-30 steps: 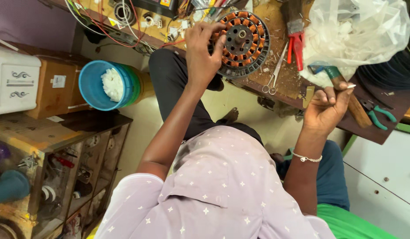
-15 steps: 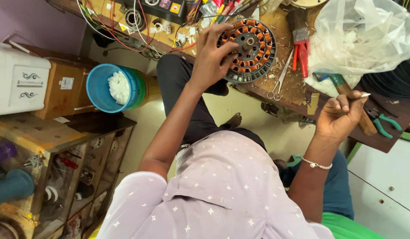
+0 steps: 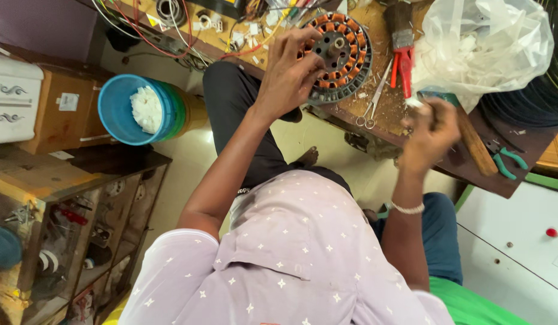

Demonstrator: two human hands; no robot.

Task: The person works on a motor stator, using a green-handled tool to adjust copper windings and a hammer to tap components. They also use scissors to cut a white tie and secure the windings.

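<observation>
Cluttered wooden workbench (image 3: 387, 108) — left hand (image 3: 288, 75) grips the copper-wound stator (image 3: 339, 51), right hand (image 3: 429, 132) blurred, fingers curled — grip unclear

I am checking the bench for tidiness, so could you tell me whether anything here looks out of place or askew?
The left hand rests on the round stator with orange windings, which overhangs the wooden bench edge. Small white scraps litter the bench near the scissors, and loose wires are tangled. The right hand is blurred.

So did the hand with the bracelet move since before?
Yes. The right hand moved up toward the clear plastic bag; it was lower, further from the bench edge.
</observation>
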